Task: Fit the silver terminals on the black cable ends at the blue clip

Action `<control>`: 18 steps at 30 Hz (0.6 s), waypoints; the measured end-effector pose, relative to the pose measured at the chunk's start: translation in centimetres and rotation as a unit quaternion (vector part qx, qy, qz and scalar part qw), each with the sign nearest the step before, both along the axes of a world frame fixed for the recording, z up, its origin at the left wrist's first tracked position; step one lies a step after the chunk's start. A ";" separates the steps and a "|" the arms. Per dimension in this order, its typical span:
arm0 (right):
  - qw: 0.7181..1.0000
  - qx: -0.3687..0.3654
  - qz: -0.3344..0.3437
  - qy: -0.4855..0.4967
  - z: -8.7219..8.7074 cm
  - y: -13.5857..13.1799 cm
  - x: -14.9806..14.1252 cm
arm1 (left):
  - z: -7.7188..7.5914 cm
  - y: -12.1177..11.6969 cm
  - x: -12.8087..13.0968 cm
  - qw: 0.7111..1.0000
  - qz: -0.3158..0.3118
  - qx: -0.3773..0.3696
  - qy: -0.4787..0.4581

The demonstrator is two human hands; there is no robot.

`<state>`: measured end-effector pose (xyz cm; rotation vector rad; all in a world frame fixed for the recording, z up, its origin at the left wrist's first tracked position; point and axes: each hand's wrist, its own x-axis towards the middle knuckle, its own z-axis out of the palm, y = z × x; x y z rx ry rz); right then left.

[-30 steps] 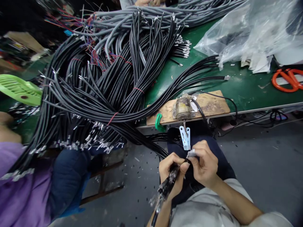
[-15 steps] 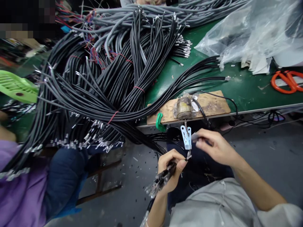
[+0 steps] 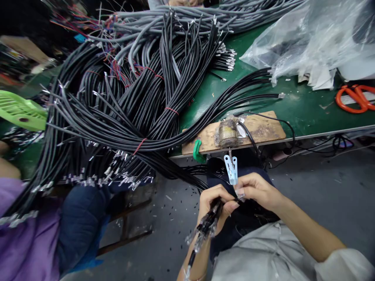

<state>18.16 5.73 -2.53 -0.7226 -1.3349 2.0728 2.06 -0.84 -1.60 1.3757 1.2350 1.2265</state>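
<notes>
My left hand (image 3: 215,203) is closed around a small bunch of black cables (image 3: 205,228) whose metal-tipped ends hang down past my wrist. My right hand (image 3: 258,191) pinches the end of one cable right beside the left thumb, just under a light blue clip (image 3: 231,168). That clip hangs from a small taped motor (image 3: 227,133) fixed on a wooden board (image 3: 263,130) at the table's edge. Both hands sit over my lap, below the table.
A big heap of black and grey cables (image 3: 140,97) covers the green table (image 3: 307,109) and spills over its front edge. Orange scissors (image 3: 353,99) and clear plastic bags (image 3: 310,39) lie at the right. A person in purple (image 3: 29,234) sits at left beside a green fan (image 3: 20,111).
My right hand went up to the blue clip half a second ago and has come back down to the cable end at my left hand.
</notes>
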 end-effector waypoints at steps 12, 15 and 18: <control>0.990 0.028 -0.138 -0.016 2.5 3.4 -2.7 | 0.1 0.3 0.5 0.988 0.098 0.031 -0.116; 0.984 -0.064 -0.149 0.069 1.9 2.9 -3.4 | -0.3 0.7 0.7 0.990 0.085 0.030 -0.108; 0.973 -0.108 -0.161 0.122 1.5 2.6 -3.6 | -0.5 1.0 0.8 0.994 0.059 0.029 -0.087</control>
